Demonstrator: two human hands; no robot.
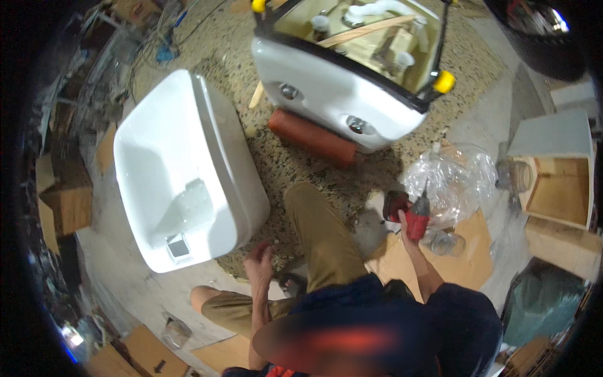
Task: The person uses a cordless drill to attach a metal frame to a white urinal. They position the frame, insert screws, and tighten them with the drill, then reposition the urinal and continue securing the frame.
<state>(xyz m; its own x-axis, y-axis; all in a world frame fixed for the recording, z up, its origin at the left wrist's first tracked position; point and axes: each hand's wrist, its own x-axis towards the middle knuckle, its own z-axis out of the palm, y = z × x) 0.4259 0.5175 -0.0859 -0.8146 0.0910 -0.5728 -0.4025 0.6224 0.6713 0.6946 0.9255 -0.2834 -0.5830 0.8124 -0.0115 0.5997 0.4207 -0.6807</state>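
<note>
A: Holding what w/ R hand (408, 230)?

B: Gripping red-and-black drill (418, 218), fingers wrapped round handle. Pointing bit (425, 186) away from body, twd top of view.

A: Keeping drill where, exactly?

B: Out to R of knee (303, 195), by near side of clear plastic wrap (449, 179). See clear jar (448, 242) just beside, on cardboard (474, 254). Can't tell if touching jar.

A: Doing what w/ L hand (259, 261)?

B: Curling fingers in loosely, nr close corner of white basin (235, 157). Can't tell if pinching sth small; too blurry. Can't tell if touching basin either.

A: Seeing anything on basin?

B: Yes, sq. metallic fitting (178, 246) at near end.

A: And looking further out, past knee?

B: See white tub (317, 75) w/ black frame (347, 63) along top, yellow caps (445, 81) at corners, 2 chrome fittings (358, 124) on near face. Find wood strip (367, 31) lying across top, rust-red roll (312, 138) along near side.

A: Checking far R?

B: See open-fronted cabinet (553, 135), 2nd jar (515, 174) just beside.

A: Far L?

B: Spot open carton (66, 201), beyond basin.
</note>
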